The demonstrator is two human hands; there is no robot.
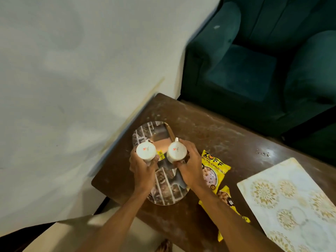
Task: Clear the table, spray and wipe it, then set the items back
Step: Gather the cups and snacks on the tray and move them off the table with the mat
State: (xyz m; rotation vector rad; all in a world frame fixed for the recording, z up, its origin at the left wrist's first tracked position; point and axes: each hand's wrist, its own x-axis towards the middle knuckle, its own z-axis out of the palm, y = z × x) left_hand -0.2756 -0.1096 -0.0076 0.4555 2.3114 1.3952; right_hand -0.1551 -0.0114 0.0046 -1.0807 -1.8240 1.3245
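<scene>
Two white mugs are held upside down, bases up, over an oval patterned tray (164,194) on the brown table (209,128). My left hand (143,169) grips the left mug (146,150). My right hand (188,165) grips the right mug (176,151). Whether the mugs touch the tray is hidden by my hands. A yellow price sticker (161,154) shows between the mugs. A yellow snack packet (213,170) lies just right of the tray, and a second yellow packet (225,197) lies below it, partly under my right forearm.
A pale placemat with gold flower prints (291,202) lies on the table's right side. A dark green armchair (254,66) stands behind the table. A white wall (72,70) borders the table's left edge. The tabletop looks dusty and streaked.
</scene>
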